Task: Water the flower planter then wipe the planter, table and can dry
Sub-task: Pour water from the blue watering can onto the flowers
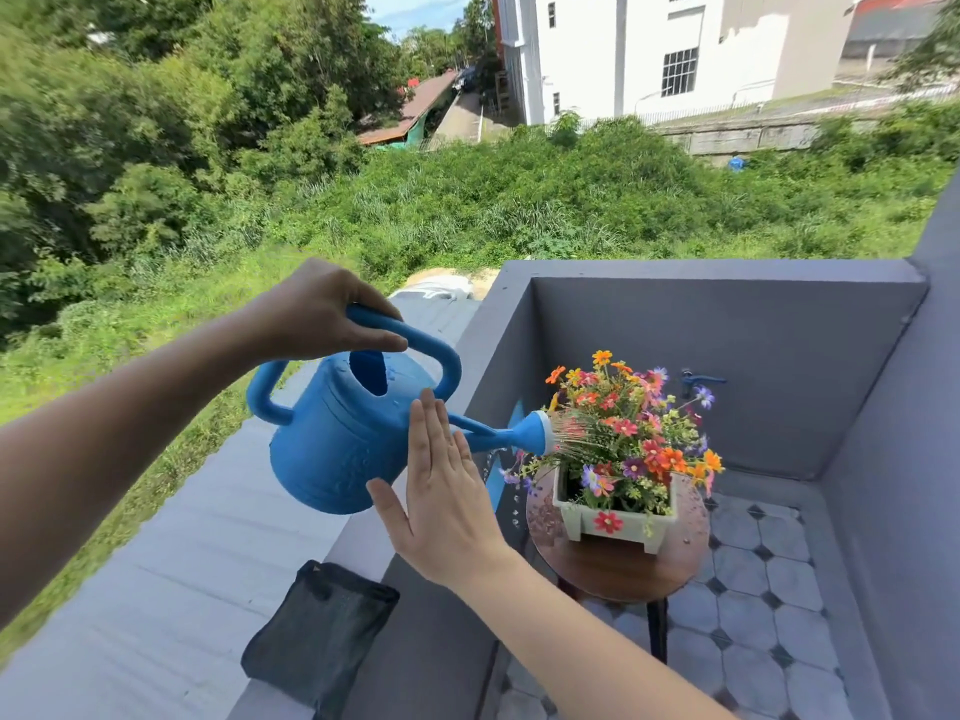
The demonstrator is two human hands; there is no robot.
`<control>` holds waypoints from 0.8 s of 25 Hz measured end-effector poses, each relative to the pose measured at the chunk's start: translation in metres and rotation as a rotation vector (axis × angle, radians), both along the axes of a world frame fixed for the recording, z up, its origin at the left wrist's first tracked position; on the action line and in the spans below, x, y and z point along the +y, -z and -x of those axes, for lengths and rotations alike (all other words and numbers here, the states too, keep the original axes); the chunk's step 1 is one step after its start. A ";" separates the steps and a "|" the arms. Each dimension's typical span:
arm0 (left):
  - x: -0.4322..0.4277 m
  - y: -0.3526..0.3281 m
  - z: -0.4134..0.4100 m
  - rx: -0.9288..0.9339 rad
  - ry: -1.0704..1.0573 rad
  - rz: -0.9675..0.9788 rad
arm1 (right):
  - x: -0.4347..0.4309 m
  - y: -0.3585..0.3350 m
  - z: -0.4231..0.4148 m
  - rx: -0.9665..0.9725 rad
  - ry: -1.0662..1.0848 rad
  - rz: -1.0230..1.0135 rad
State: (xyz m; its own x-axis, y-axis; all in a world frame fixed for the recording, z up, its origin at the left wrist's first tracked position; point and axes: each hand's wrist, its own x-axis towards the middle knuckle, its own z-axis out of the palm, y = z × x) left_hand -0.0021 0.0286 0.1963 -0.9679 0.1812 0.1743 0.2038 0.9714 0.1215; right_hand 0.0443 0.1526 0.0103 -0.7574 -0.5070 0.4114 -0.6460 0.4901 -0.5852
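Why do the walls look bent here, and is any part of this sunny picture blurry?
Head view: the wide-angle lens bows the grey balcony wall and tilts the white building; bright daylight, with droplets glinting on the round wooden table; the trees at the left edge look smeared, while the blue plastic watering can and the white flower planter are sharp.

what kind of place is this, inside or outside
Most likely a small outdoor balcony or terrace: a grey parapet wall encloses it, the floor is patterned tile, and a blue tap sits on the wall. Beyond lie overgrown greenery and a white building.
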 end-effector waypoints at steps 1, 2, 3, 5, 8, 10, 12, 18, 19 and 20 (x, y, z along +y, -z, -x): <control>0.005 0.001 0.000 -0.004 0.011 0.000 | 0.004 0.003 -0.002 0.027 0.039 0.002; 0.010 0.001 0.001 -0.005 0.027 0.003 | 0.008 0.005 -0.004 0.075 0.100 -0.010; 0.015 0.000 0.001 -0.007 0.050 0.009 | 0.013 0.005 -0.005 0.114 0.164 -0.033; 0.027 -0.003 0.003 -0.004 0.108 0.026 | 0.022 0.004 -0.004 0.142 0.218 -0.052; 0.035 -0.010 0.007 0.022 0.164 0.026 | 0.031 -0.008 0.003 0.100 0.165 -0.018; 0.033 -0.016 0.010 0.053 0.158 0.027 | 0.031 -0.018 0.008 0.073 0.141 -0.012; 0.029 -0.021 0.012 0.065 0.123 0.032 | 0.029 -0.026 0.012 0.047 0.129 -0.019; 0.012 -0.027 0.011 0.011 0.062 0.116 | 0.008 -0.030 0.008 -0.046 0.024 -0.037; 0.008 -0.026 0.011 -0.004 0.050 0.132 | 0.005 -0.029 0.005 -0.066 0.009 -0.047; 0.006 -0.023 0.011 -0.020 0.042 0.137 | 0.004 -0.027 0.000 -0.085 -0.003 -0.059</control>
State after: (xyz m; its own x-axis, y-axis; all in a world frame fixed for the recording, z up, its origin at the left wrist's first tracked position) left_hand -0.0129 0.0343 0.2197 -0.9620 0.2423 0.1259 0.2434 0.9699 -0.0070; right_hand 0.0438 0.1563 0.0375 -0.7869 -0.5304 0.3153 -0.5965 0.5234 -0.6084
